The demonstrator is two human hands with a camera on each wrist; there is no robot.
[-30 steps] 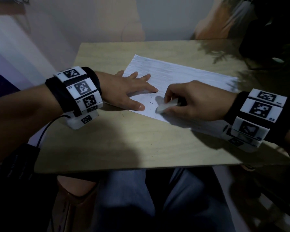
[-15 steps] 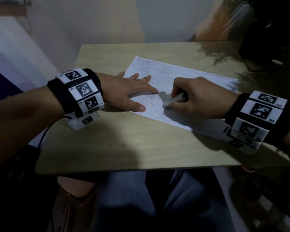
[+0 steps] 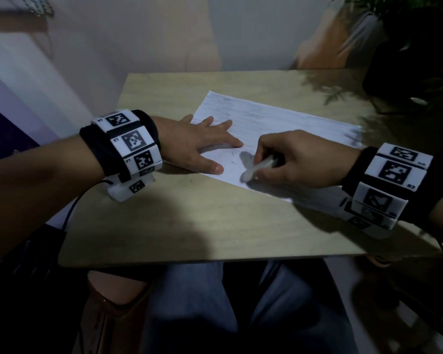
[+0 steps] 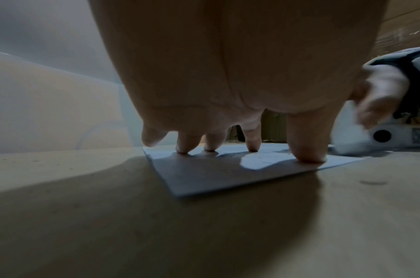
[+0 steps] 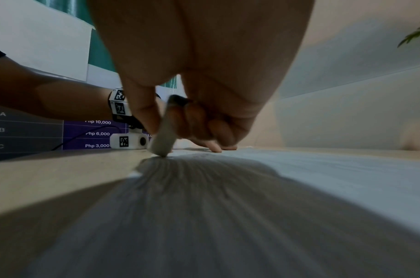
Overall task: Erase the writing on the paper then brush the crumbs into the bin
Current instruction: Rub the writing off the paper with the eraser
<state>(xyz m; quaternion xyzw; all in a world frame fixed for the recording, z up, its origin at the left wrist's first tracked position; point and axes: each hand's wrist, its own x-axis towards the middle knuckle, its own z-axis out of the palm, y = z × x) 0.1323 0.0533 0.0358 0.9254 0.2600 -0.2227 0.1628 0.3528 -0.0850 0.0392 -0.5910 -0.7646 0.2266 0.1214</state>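
while left hand [image 3: 197,144] presses flat on paper [image 3: 279,123], right hand [image 3: 299,159] pinches eraser [image 3: 253,171], tip on sheet

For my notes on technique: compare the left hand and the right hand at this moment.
The left hand lies spread, fingers straight, pressing the paper down; the right hand is curled, pinching the eraser. The left holds nothing; the right's eraser tip touches the sheet. Both are over the paper's near-left corner and wear marker wristbands.
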